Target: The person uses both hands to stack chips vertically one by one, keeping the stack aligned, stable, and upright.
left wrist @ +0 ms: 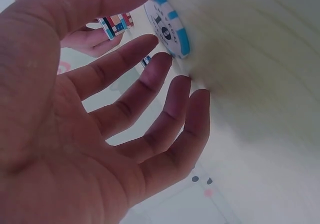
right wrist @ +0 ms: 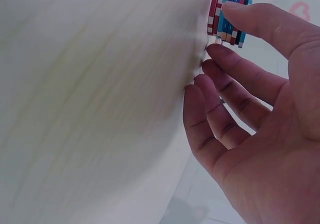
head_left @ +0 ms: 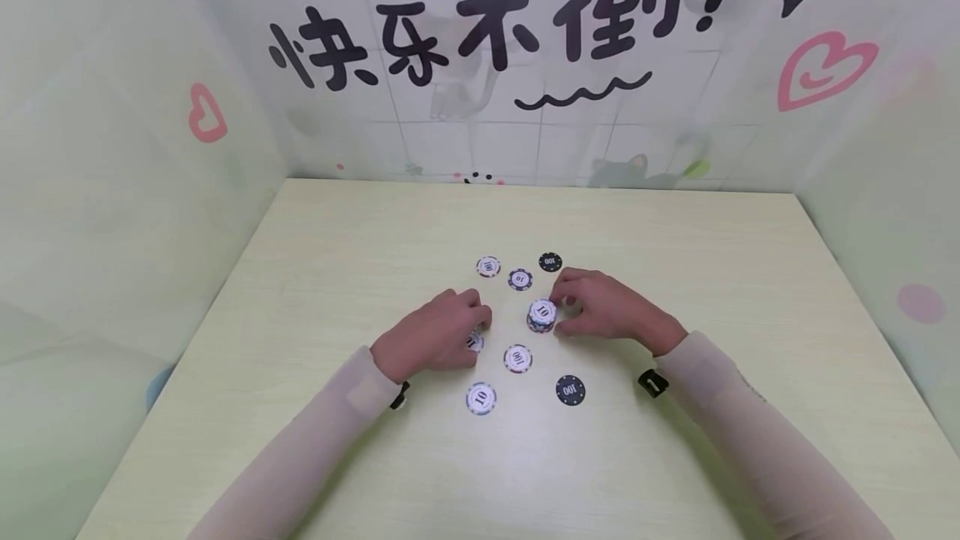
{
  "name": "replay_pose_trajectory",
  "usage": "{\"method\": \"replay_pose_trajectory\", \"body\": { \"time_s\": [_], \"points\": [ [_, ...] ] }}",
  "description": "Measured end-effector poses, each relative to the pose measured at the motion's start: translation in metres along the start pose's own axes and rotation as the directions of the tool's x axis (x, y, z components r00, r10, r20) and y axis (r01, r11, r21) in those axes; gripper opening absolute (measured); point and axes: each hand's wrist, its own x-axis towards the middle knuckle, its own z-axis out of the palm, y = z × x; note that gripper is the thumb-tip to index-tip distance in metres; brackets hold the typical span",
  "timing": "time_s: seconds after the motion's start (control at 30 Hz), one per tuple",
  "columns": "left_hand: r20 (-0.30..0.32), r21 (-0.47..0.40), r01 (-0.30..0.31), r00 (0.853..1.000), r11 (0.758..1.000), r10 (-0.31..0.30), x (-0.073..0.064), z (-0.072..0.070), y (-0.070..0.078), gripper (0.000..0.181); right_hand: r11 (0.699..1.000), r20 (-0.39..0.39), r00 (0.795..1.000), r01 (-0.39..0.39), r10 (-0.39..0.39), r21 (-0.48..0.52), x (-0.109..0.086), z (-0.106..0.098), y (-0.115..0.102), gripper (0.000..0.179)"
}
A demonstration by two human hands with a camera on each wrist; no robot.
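My left hand (head_left: 438,332) reaches down to the table, its thumb and fingers curled around the edges of a white poker chip (left wrist: 167,29) with blue edge marks and a 10. That chip lies close to the tabletop, partly hidden by the hand in the head view. To its right stands a short stack of poker chips (head_left: 542,315) with a white 10 chip on top and mixed-colour edges. My right hand (head_left: 600,305) is at the stack's right side, thumb tip against its edge in the right wrist view, the other fingers loosely bent by the tabletop.
Behind the hands lie a white 100 chip (head_left: 488,266), a dark-edged 10 chip (head_left: 521,279) and a black 100 chip (head_left: 551,262). Nearer are a red-edged 100 chip (head_left: 517,358), a white 10 chip (head_left: 481,398) and another black chip (head_left: 570,390). Printed curtains (head_left: 465,140) border the table.
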Motion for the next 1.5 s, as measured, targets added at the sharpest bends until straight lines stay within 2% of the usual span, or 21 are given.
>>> {"method": "replay_pose_trajectory", "body": {
  "time_s": [0.53, 0.9, 1.1, 1.37, 1.5],
  "points": [
    [-0.056, -0.010, -0.033, 0.998, 0.999, 0.032, 0.001, 0.006, -0.001, 0.028, 1.000, 0.006, 1.000, -0.010, 0.010, -0.012, 0.000, 0.001, -0.002, 0.032],
    [-0.087, 0.005, -0.076, 0.993, 0.997, 0.077, 0.005, 0.010, -0.003, 0.024, 1.000, 0.004, 1.000, -0.011, 0.011, -0.014, -0.001, 0.000, -0.002, 0.032],
    [-0.072, 0.016, -0.080, 0.994, 0.997, 0.081, 0.012, 0.008, -0.004, 0.025, 1.000, 0.000, 1.000, 0.000, 0.000, -0.014, -0.001, 0.000, -0.002, 0.032],
    [-0.089, 0.037, -0.107, 0.990, 0.994, 0.110, 0.022, 0.002, -0.002, 0.025, 1.000, 0.008, 1.000, -0.007, 0.007, -0.019, 0.000, 0.001, -0.002, 0.032],
    [-0.072, 0.037, -0.091, 0.993, 0.995, 0.094, 0.027, -0.004, 0.002, 0.024, 1.000, 0.009, 1.000, -0.002, 0.003, -0.021, 0.001, 0.001, -0.002, 0.032]
  ]
}}
